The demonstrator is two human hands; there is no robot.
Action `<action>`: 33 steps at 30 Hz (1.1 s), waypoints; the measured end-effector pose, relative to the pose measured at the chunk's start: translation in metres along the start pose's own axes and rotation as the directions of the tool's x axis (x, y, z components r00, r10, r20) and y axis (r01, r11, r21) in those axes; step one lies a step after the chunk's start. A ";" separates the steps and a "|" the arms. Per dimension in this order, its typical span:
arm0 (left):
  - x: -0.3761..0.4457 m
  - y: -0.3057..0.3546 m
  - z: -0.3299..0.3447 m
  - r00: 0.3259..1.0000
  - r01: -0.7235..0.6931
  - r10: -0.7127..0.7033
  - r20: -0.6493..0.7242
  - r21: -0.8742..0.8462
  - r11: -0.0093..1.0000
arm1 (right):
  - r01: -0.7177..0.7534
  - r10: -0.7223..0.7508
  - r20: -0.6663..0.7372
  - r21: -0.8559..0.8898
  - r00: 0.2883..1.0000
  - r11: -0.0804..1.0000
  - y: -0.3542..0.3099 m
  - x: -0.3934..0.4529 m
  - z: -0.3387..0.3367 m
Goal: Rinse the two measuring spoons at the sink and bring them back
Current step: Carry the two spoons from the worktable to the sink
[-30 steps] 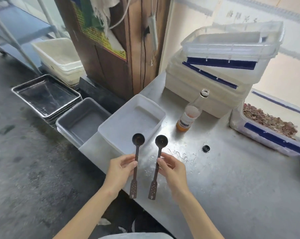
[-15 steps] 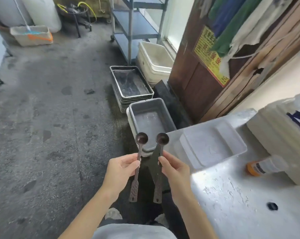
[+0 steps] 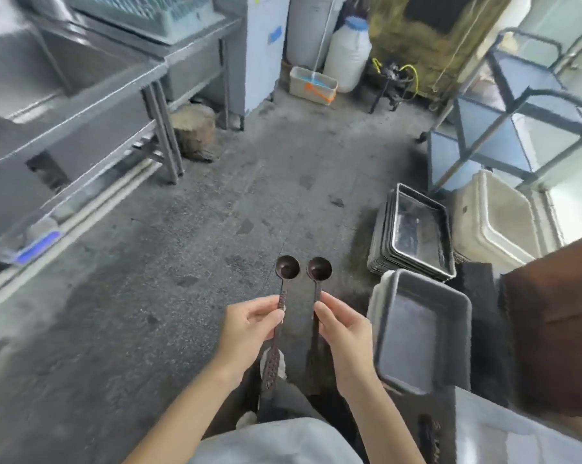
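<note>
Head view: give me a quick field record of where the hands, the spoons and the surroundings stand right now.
left hand: pinches the handle of the left spoon, bowl up
right hand: pinches the handle of the right spoon, bowl up
spoons: side by side, apart, held over the floor
spoon bowls: dark inside; contents cannot be told
right of hands: grey tub, stacked metal trays beyond it
left: steel counter, blurred
sink: not clearly seen
</note>
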State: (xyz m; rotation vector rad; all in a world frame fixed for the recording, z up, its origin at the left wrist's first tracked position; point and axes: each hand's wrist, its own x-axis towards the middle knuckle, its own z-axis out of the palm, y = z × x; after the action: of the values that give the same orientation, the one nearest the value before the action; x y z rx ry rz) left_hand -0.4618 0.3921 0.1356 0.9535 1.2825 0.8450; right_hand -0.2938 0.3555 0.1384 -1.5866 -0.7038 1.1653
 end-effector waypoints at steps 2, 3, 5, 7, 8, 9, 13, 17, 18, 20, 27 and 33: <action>0.009 0.005 -0.025 0.996 -0.003 0.000 -0.094 -0.029 1.000 | 0.006 -0.002 0.096 -0.037 0.995 0.999 -0.009 0.018 0.031; 0.014 0.007 -0.037 0.991 -0.004 -0.002 -0.136 -0.042 0.999 | 0.012 -0.005 0.142 -0.052 0.990 0.999 -0.014 0.027 0.047; 0.026 0.013 -0.061 0.978 -0.017 0.001 -0.211 -0.077 0.997 | 0.033 -0.011 0.234 -0.088 0.972 0.996 -0.023 0.046 0.080; 0.039 0.020 -0.085 0.960 -0.040 0.010 -0.280 -0.099 0.994 | 0.049 -0.009 0.320 -0.119 0.947 0.992 -0.033 0.066 0.114; 0.047 0.024 -0.097 0.948 -0.047 0.011 -0.318 -0.104 0.993 | 0.055 -0.004 0.361 -0.130 0.933 0.990 -0.037 0.077 0.132; 0.056 0.028 -0.109 0.934 -0.051 0.010 -0.358 -0.105 0.993 | 0.062 0.000 0.401 -0.143 0.916 0.988 -0.040 0.088 0.149; 0.095 0.043 -0.157 0.874 -0.048 -0.017 -0.486 -0.122 0.991 | 0.064 0.035 0.505 -0.176 0.862 0.982 -0.051 0.140 0.223; 0.128 0.058 -0.205 0.799 -0.047 -0.058 -0.598 -0.158 0.986 | 0.059 0.088 0.594 -0.224 0.800 0.973 -0.062 0.183 0.298; 0.134 0.061 -0.217 0.782 -0.047 -0.069 -0.620 -0.169 0.985 | 0.066 0.100 0.625 -0.237 0.775 0.969 -0.064 0.191 0.316; 0.143 0.065 -0.241 0.739 -0.040 -0.101 -0.666 -0.193 0.980 | 0.090 0.123 0.700 -0.260 0.704 0.961 -0.068 0.203 0.351; 0.156 0.070 -0.317 0.551 -0.106 -0.235 -0.801 -0.347 0.932 | 0.095 0.235 0.802 -0.340 0.550 0.936 -0.068 0.225 0.461; 0.168 0.073 -0.390 0.441 -0.166 -0.297 -0.847 -0.402 0.900 | 0.075 0.312 0.821 -0.392 0.479 0.917 -0.057 0.225 0.559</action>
State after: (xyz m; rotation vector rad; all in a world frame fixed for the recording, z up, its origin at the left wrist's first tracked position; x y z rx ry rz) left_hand -0.8310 0.6149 0.1239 -0.0318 1.8910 1.6237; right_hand -0.7226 0.7803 0.0978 -1.2407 -1.5937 2.0997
